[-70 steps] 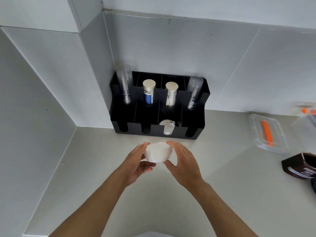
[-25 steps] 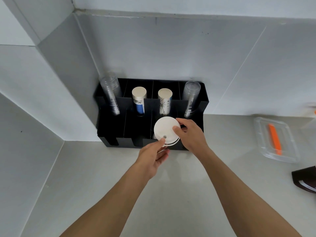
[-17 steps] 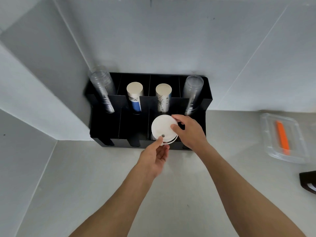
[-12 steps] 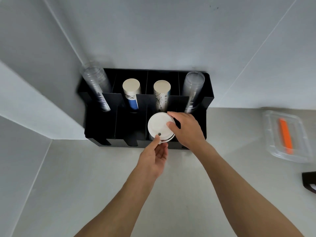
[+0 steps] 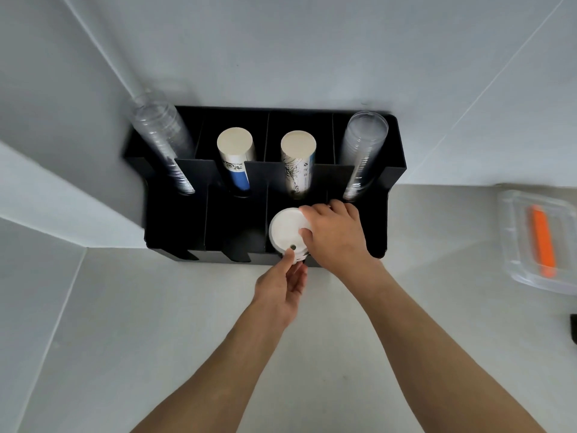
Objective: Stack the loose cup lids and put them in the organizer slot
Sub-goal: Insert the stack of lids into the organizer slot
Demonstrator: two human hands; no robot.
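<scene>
Head view, looking down at a pale grey bench (image 5: 156,354) set into a white-walled corner. A black organizer (image 5: 175,226) is stood against the back wall, divided into a rear row and a front row of four slots each. In the rear row, from left to right, are held a leaning stack of clear plastic cups (image 5: 162,145), a stack of paper cups with a blue band (image 5: 235,157), a stack of paper cups with a black line drawing (image 5: 296,160), and a second stack of clear cups (image 5: 362,151). The two front slots on the left appear dark, and nothing can be made out inside them.

A stack of white cup lids (image 5: 285,231) is held at the third front slot from the left, the top lid facing up with its small sip hole towards the viewer. The stack is gripped along its right edge by the right hand (image 5: 337,235), whose fingers (image 5: 307,210) are curled and clamped on the rim. The near edge of the stack is touched by the left hand (image 5: 281,289), its fingers (image 5: 288,256) held close together with the tips pressed against the lids.

Further right on the bench, well apart from the organizer, a clear lidded container (image 5: 515,245) is seen with an orange object (image 5: 543,242) inside it. A dark item (image 5: 573,328) is cut off by the right edge and cannot be identified.
</scene>
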